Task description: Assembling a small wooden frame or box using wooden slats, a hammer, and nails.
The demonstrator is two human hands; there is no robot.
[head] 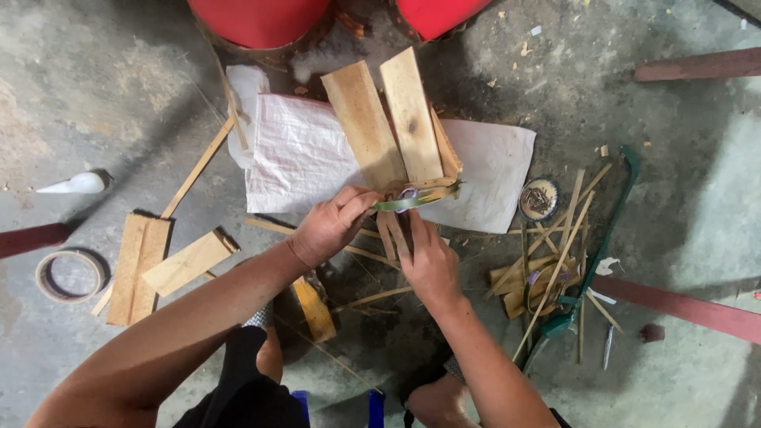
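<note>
Pinching a thin green strip (pixel 412 201), the left hand (pixel 333 226) has its fingers closed on the strip's left end, just at the near ends of two pale slats (pixel 388 127) that fan out toward the far side. The right hand (pixel 428 261) sits just near of it, fingers stretched up against narrower sticks below the strip; whether it grips them or only steadies them I cannot tell.

By my judgement the strip is light, springy and somewhat slick, so it wants a firm pinch close to the slats. The slats look stiff, dry and light, apt to splinter at the edges; they are best held at the near ends where they meet.

Under the slats lies a white woven sack (pixel 301 154), rectangular and plain on the side shown, spread flat on the concrete floor (pixel 690 206). Just right of it stands a small round tin (pixel 540 199) with dark small bits inside. At the far left lies a roll of tape (pixel 70 276), pale and ring-shaped, with more boards (pixel 143 265) beside it. A green-framed saw (pixel 602 254) and loose sticks (pixel 547 269) lie to the right. Two red round containers (pixel 261 20) stand at the far edge. No label shows clearly on any of them.
</note>
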